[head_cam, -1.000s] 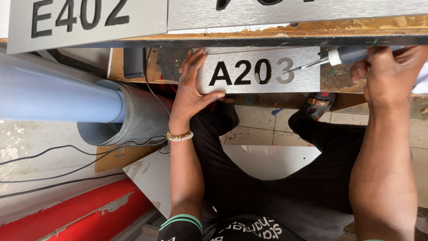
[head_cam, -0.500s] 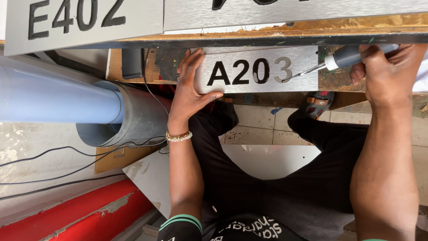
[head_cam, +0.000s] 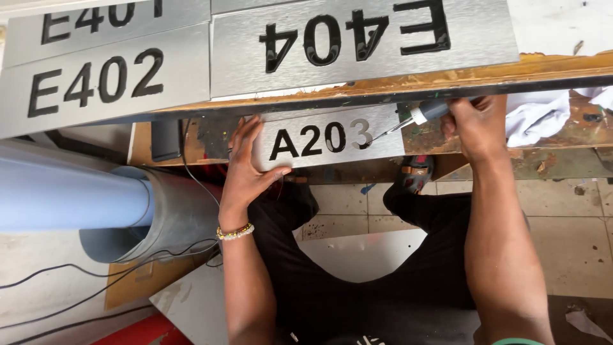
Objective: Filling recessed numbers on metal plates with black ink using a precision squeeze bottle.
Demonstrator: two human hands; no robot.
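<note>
My left hand lies flat on the left end of a small brushed-metal sign plate with black characters, pinning it to a worn wooden shelf. My right hand grips a screwdriver-like tool with a dark handle and white collar. Its thin metal tip touches the plate's last character, which is grey rather than black. A beaded bracelet is on my left wrist.
Larger metal sign plates lie on the wooden bench top above. A light blue pipe enters a grey pipe at left, with black cables beneath. White cloth sits at right. Tiled floor and my black-trousered legs lie below.
The view has tilted up, showing more of the bench-top plates. My right hand has shifted slightly left with the tool; the tip stays on the grey character. My left hand keeps holding the plate.
</note>
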